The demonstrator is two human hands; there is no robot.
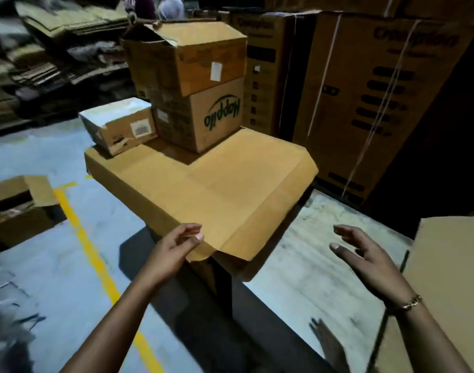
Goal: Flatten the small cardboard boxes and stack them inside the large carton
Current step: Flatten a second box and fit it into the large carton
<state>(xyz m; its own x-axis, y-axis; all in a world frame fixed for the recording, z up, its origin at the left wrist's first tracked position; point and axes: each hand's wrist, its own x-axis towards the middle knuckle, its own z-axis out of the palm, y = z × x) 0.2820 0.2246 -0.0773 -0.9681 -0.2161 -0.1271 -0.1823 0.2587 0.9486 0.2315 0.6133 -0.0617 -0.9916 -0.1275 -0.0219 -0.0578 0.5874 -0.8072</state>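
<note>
A wide flat cardboard sheet (pixel 217 189) lies on top of a carton in front of me. At its far end stand three small boxes: a low white-topped box (pixel 120 125) on the left, a brown box printed "Happilo" (pixel 203 117) upside down, and a box with a torn open flap (pixel 187 55) stacked on it. My left hand (pixel 174 249) hovers at the sheet's near edge, fingers apart, holding nothing. My right hand (pixel 365 259) is open in the air to the right of the sheet, also with nothing in it. A large carton's wall (pixel 446 278) rises at the right edge.
An open carton (pixel 17 203) sits on the floor at left beside a yellow floor line (pixel 95 254). Tall strapped printed cartons (pixel 365 98) stand behind at right. Piles of flattened cardboard (pixel 50 55) fill the back left, with people partly seen beyond.
</note>
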